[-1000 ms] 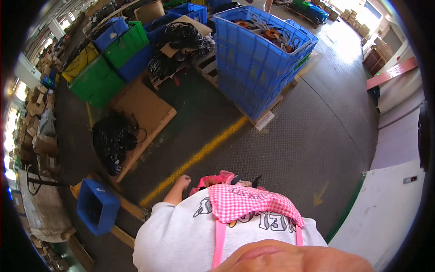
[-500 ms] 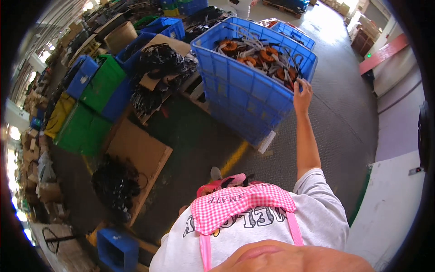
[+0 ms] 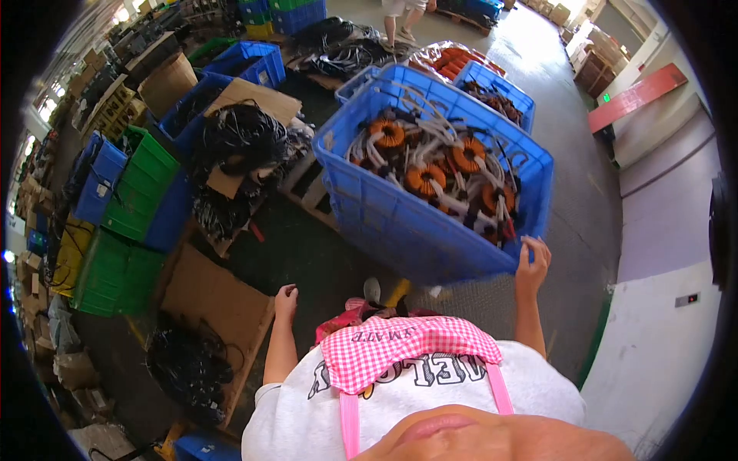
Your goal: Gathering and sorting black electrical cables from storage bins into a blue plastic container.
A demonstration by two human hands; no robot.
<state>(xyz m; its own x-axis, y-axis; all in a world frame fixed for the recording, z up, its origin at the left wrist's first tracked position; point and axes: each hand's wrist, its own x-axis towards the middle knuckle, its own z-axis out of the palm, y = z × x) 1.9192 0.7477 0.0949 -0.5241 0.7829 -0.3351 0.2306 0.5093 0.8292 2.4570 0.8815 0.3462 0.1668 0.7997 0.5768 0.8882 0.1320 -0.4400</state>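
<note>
A large blue plastic crate (image 3: 419, 240) stands in front of me, filled with orange ring-shaped coils (image 3: 425, 180) that have thick white and dark leads. My right hand (image 3: 533, 261) is at the crate's near right corner, its fingers bent over the rim. Low on the left, my left hand (image 3: 286, 298) hangs in the air with curled fingers, and nothing shows in it. It is nearest the edge of a flat cardboard sheet (image 3: 207, 280) on the floor, apart from the crate.
Behind the crate is a smaller blue crate (image 3: 526, 102) of coils, beside wrapped orange goods (image 3: 450, 60). Black cable bundles (image 3: 246, 131) are piled to the left, near green bins (image 3: 119, 273). Another person's legs (image 3: 403, 19) show far ahead. A white wall (image 3: 653, 330) runs along the right.
The crate and its coils appear larger and lower, with my right hand still at the corner. My left hand has come into view. Another person's legs now show at the top.
</note>
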